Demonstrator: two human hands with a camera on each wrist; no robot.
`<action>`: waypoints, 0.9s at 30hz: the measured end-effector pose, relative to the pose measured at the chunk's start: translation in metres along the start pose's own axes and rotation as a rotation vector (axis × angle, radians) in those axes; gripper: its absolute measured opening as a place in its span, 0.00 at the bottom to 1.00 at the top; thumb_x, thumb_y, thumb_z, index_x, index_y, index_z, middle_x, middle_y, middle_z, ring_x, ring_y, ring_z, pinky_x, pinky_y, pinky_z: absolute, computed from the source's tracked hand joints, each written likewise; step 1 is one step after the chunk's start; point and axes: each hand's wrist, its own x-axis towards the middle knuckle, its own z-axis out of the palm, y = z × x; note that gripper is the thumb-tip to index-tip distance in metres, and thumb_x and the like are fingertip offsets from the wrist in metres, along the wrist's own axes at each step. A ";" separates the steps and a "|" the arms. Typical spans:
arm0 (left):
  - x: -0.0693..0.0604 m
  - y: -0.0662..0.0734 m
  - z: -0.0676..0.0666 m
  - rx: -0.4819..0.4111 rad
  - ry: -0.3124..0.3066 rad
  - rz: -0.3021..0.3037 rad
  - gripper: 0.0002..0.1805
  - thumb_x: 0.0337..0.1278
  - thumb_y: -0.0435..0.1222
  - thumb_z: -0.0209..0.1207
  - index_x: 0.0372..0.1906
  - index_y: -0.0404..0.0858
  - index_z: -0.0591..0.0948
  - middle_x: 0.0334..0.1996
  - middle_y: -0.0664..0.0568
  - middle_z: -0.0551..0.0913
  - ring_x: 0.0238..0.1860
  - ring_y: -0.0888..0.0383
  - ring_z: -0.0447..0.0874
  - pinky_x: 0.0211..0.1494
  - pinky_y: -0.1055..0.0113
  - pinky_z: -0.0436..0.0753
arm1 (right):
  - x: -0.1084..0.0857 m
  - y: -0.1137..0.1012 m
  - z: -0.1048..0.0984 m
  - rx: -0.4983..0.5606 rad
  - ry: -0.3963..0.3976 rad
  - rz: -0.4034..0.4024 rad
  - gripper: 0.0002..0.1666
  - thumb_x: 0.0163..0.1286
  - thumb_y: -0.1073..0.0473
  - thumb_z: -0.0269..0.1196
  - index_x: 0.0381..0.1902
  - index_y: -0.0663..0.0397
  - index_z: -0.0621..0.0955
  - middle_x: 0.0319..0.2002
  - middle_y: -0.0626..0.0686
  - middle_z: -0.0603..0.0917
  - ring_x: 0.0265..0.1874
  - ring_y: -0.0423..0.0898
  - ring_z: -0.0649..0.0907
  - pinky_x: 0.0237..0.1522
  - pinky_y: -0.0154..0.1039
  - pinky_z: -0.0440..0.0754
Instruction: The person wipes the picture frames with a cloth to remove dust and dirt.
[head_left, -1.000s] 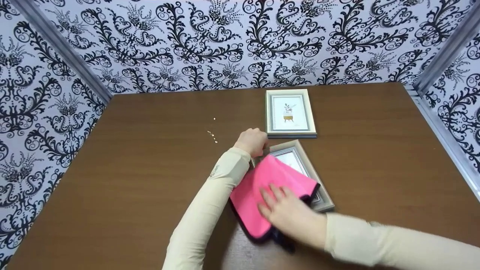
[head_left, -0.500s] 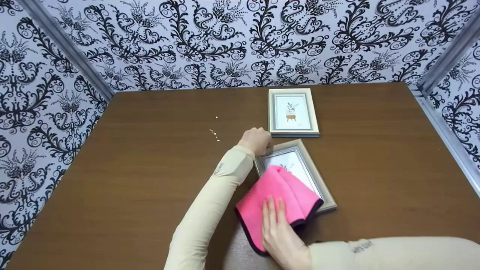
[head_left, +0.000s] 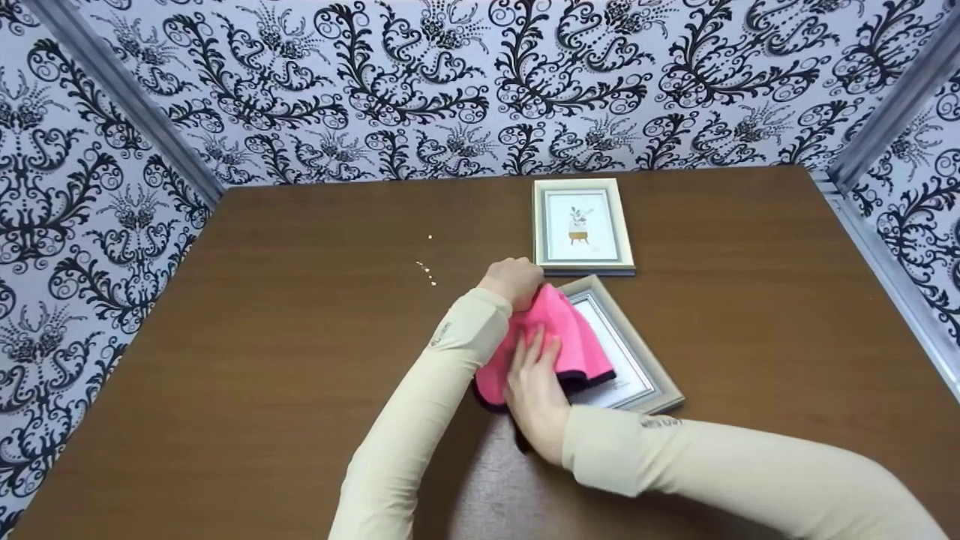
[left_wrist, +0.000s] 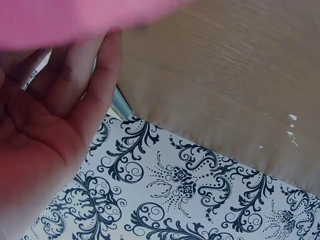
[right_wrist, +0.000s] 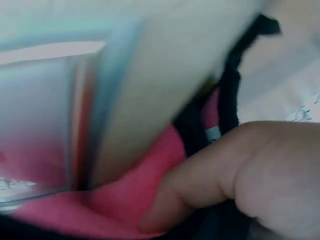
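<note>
In the head view, a light-coloured picture frame (head_left: 634, 337) sits tilted near the middle of the table. My left hand (head_left: 514, 283) grips its far left corner, fingers bent in the left wrist view. Over the frame's left part lies a pink cloth (head_left: 566, 330) with a dark border. My right hand (head_left: 536, 394) presses on that cloth with its fingers extended. The cloth hides much of the picture. In the right wrist view, the thumb (right_wrist: 200, 180) lies against the cloth, beside the frame's blurred edge.
A second picture frame (head_left: 585, 225), showing a plant on a stand, lies flat just beyond the first. Several small white bits (head_left: 426, 272) lie on the brown table (head_left: 300, 360) to the left. Patterned walls (head_left: 480, 90) stand behind and at both sides.
My right hand first draws the cloth nearer to me, then pushes it away up the frame towards my left hand. The frame has shifted slightly; the left hand keeps its grip.
</note>
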 end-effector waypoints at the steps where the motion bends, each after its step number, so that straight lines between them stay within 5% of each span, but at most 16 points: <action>1: 0.001 0.000 0.000 0.000 -0.005 -0.001 0.13 0.58 0.32 0.55 0.45 0.39 0.85 0.46 0.45 0.84 0.47 0.46 0.83 0.46 0.53 0.82 | 0.003 0.000 0.001 0.013 -0.004 0.001 0.24 0.76 0.47 0.47 0.65 0.41 0.75 0.65 0.59 0.71 0.61 0.64 0.72 0.54 0.57 0.74; 8: 0.004 -0.001 -0.001 0.004 -0.030 0.021 0.08 0.56 0.32 0.58 0.39 0.38 0.85 0.44 0.45 0.85 0.46 0.47 0.83 0.44 0.54 0.82 | -0.004 0.015 0.005 0.119 0.057 -0.072 0.22 0.74 0.49 0.52 0.62 0.45 0.78 0.64 0.60 0.73 0.58 0.62 0.76 0.45 0.52 0.81; 15: 0.004 -0.004 0.004 -0.030 -0.036 0.043 0.05 0.53 0.33 0.62 0.33 0.43 0.87 0.40 0.47 0.86 0.41 0.49 0.84 0.42 0.53 0.82 | -0.059 0.028 0.021 0.255 0.324 -0.158 0.24 0.64 0.51 0.62 0.57 0.51 0.81 0.55 0.65 0.79 0.45 0.59 0.83 0.29 0.41 0.84; 18: 0.003 -0.004 0.003 -0.036 -0.037 0.048 0.07 0.51 0.31 0.61 0.33 0.43 0.88 0.40 0.47 0.86 0.39 0.49 0.83 0.41 0.52 0.82 | -0.081 0.029 0.027 0.277 0.380 -0.208 0.23 0.63 0.52 0.63 0.55 0.53 0.82 0.54 0.65 0.80 0.44 0.59 0.83 0.28 0.41 0.84; 23: 0.004 -0.005 0.003 -0.030 -0.040 0.056 0.04 0.52 0.32 0.61 0.31 0.41 0.85 0.39 0.46 0.86 0.38 0.49 0.83 0.40 0.52 0.82 | -0.097 0.032 0.029 0.306 0.375 -0.268 0.22 0.64 0.52 0.63 0.54 0.52 0.83 0.53 0.64 0.81 0.45 0.58 0.83 0.31 0.42 0.85; 27: 0.004 -0.005 0.004 -0.031 -0.036 0.057 0.02 0.53 0.33 0.61 0.29 0.41 0.84 0.39 0.46 0.85 0.38 0.49 0.83 0.41 0.52 0.82 | -0.088 0.037 0.027 0.382 0.316 -0.271 0.22 0.64 0.57 0.64 0.56 0.53 0.81 0.53 0.65 0.80 0.45 0.59 0.83 0.32 0.44 0.85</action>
